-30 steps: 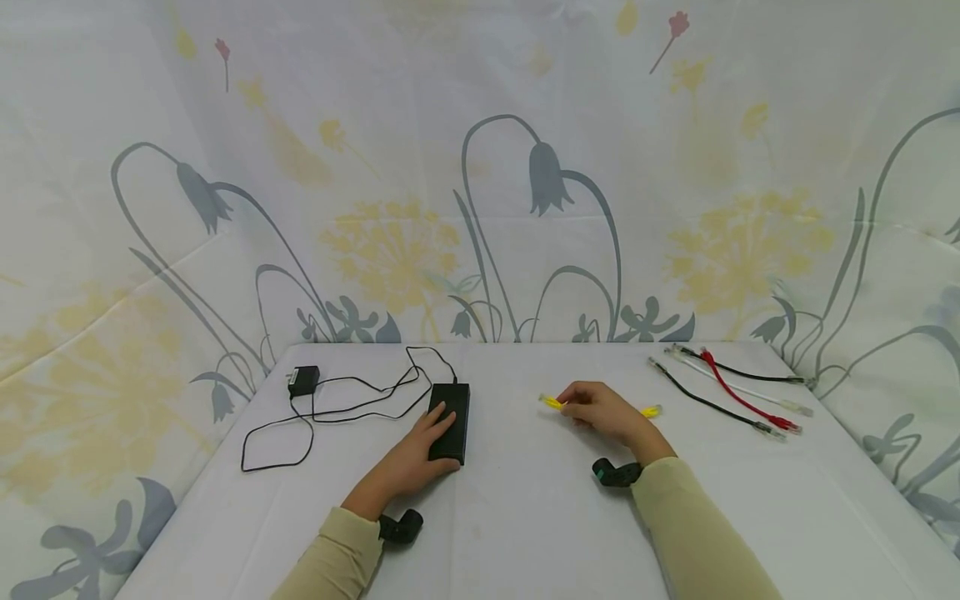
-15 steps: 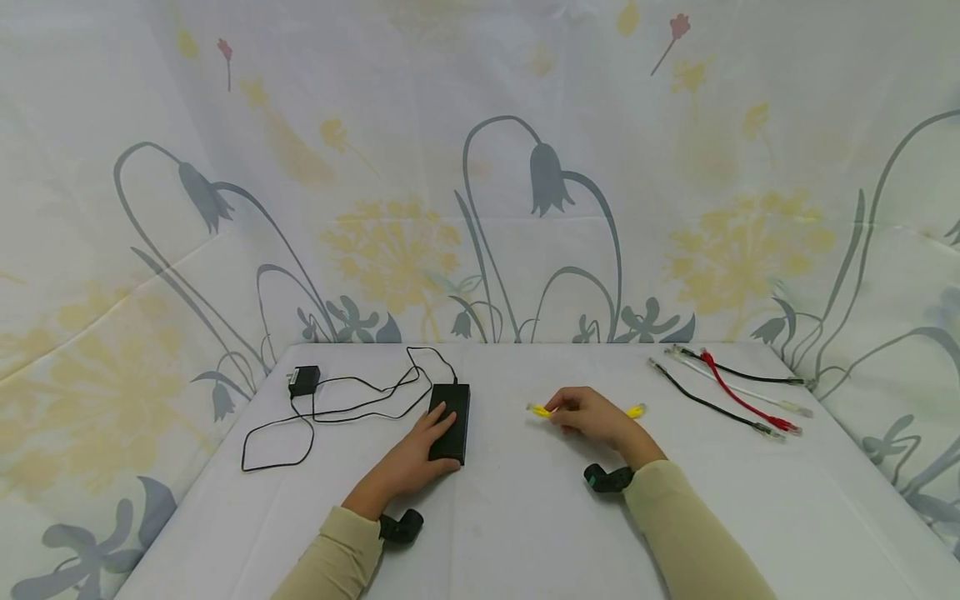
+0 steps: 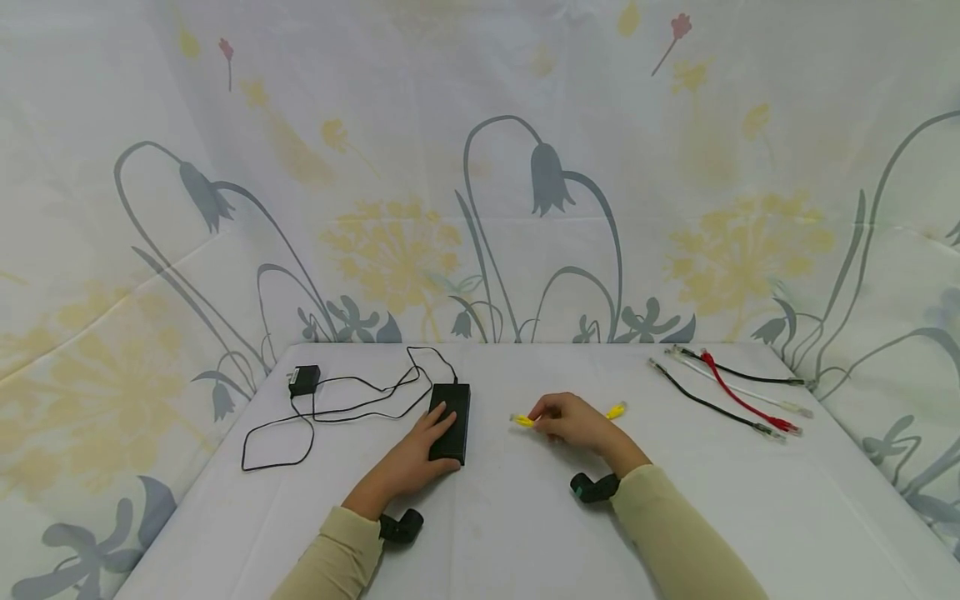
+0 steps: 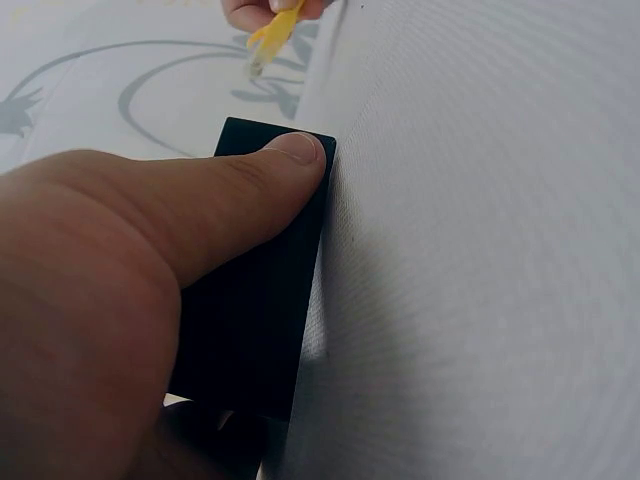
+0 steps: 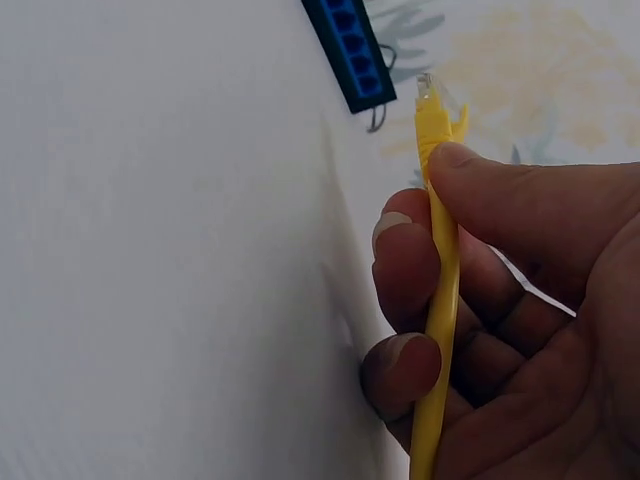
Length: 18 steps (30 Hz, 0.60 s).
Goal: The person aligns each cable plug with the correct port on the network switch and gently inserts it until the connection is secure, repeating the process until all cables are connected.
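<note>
My left hand lies on a black network switch, fingers spread over its top and thumb along its near end. In the left wrist view the straight thumb presses near a corner of the switch; the other fingers are hidden there. My right hand pinches a short yellow network cable between thumb and fingers, just behind one plug. That clear plug points left, toward the switch. A row of blue ports shows on the switch in the right wrist view. The cable's other end sticks out behind the hand.
A black power adapter lies at the left, its thin looped cord running to the far end of the switch. At the back right lie black cables, a red cable and a white cable. A flowered cloth hangs behind.
My right hand has moved left and slightly nearer to me with the yellow network cable, bringing its plug closer to the switch. The left hand and the switch have stayed in place.
</note>
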### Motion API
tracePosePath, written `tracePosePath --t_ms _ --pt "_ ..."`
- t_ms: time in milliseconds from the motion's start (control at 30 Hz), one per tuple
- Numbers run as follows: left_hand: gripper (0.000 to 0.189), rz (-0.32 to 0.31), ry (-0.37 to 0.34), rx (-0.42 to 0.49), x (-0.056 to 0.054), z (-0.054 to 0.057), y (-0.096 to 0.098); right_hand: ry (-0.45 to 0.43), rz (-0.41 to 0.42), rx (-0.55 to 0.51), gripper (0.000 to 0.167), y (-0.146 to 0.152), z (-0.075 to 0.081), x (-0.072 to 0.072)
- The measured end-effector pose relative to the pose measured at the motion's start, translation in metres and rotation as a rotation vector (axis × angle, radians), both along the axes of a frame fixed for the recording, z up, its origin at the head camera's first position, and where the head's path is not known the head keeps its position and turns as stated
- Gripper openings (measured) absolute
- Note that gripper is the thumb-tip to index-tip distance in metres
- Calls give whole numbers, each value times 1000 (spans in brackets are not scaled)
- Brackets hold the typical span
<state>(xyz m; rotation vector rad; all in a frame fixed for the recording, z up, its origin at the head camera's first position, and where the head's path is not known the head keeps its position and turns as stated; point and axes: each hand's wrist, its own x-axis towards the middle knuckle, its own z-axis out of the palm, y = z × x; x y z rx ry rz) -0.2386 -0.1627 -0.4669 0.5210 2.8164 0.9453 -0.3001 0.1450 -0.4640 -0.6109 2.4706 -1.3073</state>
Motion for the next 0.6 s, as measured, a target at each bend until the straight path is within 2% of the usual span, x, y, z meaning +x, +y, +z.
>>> tracePosePath --t_ms 600 --pt "77 -2 -5 -16 0 0 0 13 35 22 10 -23 2 10"
